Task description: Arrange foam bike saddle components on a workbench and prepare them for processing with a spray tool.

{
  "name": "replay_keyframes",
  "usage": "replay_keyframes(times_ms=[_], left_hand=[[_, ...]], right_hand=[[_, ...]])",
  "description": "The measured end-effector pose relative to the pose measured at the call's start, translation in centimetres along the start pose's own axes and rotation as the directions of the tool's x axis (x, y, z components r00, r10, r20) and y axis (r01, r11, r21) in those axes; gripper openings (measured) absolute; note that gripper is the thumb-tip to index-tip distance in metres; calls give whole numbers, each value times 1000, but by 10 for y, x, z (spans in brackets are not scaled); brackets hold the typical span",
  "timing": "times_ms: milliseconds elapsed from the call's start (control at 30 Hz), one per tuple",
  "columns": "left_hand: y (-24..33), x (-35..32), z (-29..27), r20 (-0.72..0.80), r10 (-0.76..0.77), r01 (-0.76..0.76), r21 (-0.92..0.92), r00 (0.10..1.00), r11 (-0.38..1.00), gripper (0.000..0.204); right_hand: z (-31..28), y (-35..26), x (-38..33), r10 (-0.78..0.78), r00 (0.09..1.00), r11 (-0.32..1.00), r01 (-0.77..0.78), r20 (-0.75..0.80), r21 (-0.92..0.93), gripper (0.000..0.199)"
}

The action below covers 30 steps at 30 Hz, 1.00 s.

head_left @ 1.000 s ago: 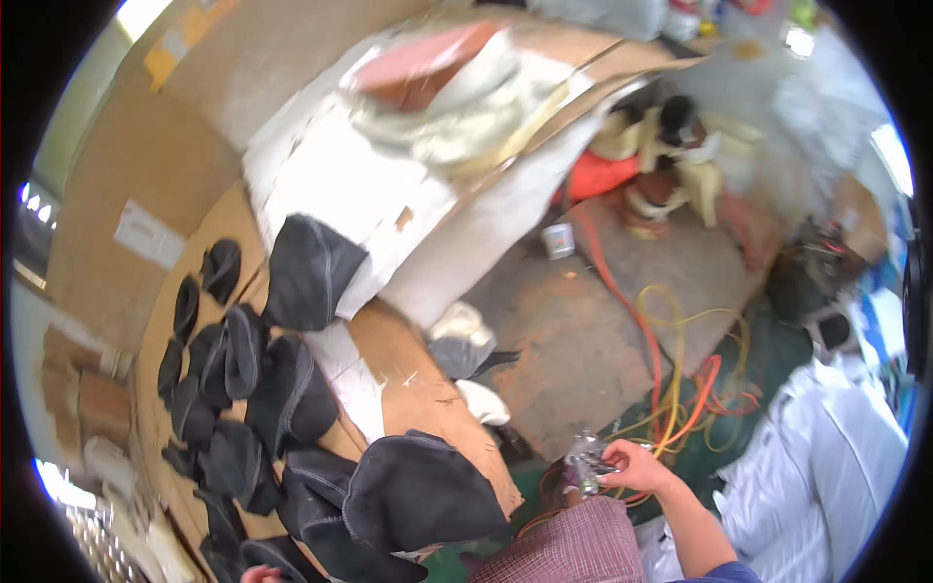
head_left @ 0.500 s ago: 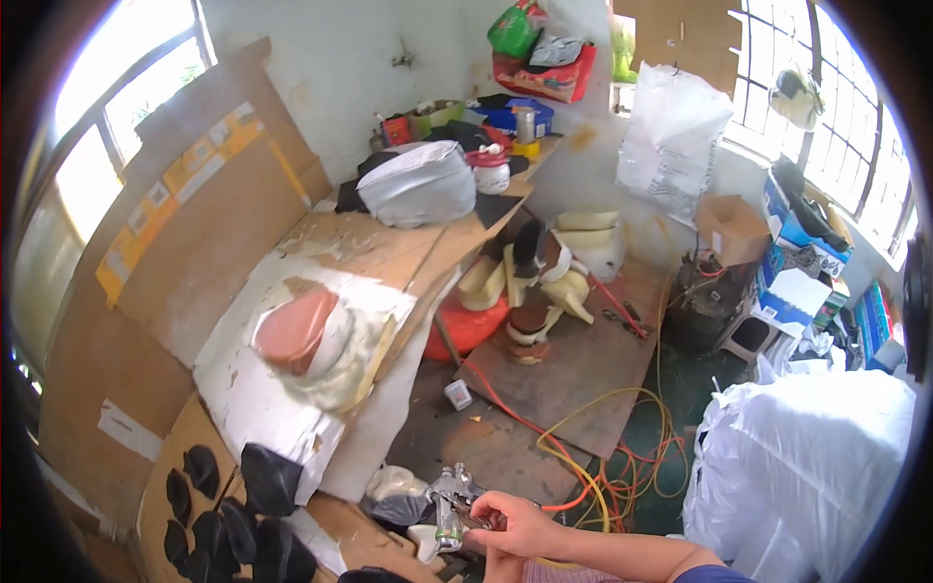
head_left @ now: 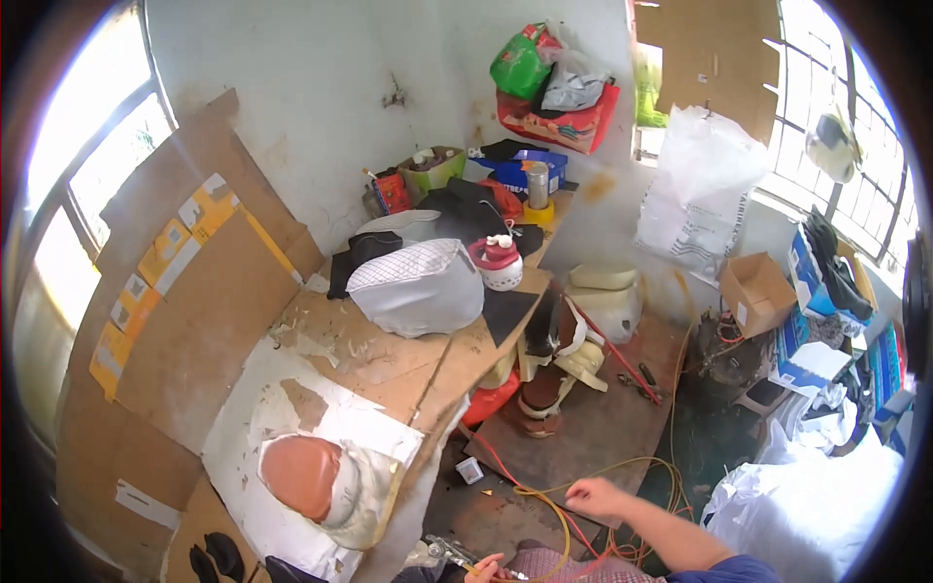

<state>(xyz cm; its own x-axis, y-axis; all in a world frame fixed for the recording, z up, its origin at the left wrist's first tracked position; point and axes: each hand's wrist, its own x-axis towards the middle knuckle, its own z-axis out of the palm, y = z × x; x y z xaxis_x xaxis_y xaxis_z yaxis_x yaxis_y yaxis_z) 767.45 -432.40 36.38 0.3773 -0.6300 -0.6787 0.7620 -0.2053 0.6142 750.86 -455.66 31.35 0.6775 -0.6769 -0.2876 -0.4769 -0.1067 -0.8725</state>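
Note:
At the lower edge, my left hand is closed around a metal spray gun, its lower part cut off by the picture. My right hand is raised to the right of it, fingers curled beside a yellow hose; whether anything is pinched in them is hidden. A padded, seat-like piece with a reddish-brown top and whitish sides lies on the work table to the left. Farther back on the table stands a light grey quilted cover piece.
Yellow and red hoses loop across the floor by my right arm. Foam pieces are piled beyond the table edge. A white plastic sack stands at right, boxes behind it. Black pieces lie near left.
My right hand has moved away from the spray gun, to the right and slightly up. The spray gun sits lower in view, in my left hand. The view has tilted upward.

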Motion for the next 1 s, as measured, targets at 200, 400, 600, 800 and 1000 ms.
replay_keyframes(times_ms=[200,400,600,800,1000], left_hand=[[-7,64,-41,44,-81,92,-391,996,916,30],[30,86,1,-240,-170,9,-552,956,834,33],[40,148,74,-349,-185,-83,-628,919,773,31],[33,160,145,-443,-287,-132,-704,849,697,30],[1,154,200,-415,-411,-98,-790,812,605,29]], right_hand=[[-117,-71,108,8,983,947,52,-184,316,13],[-221,-147,268,-211,878,915,332,-429,229,7],[-274,-250,538,-600,741,794,503,-303,-342,25],[-231,-231,692,-79,992,680,-18,-99,-733,76],[-226,-244,688,-137,986,526,155,96,-836,81]])
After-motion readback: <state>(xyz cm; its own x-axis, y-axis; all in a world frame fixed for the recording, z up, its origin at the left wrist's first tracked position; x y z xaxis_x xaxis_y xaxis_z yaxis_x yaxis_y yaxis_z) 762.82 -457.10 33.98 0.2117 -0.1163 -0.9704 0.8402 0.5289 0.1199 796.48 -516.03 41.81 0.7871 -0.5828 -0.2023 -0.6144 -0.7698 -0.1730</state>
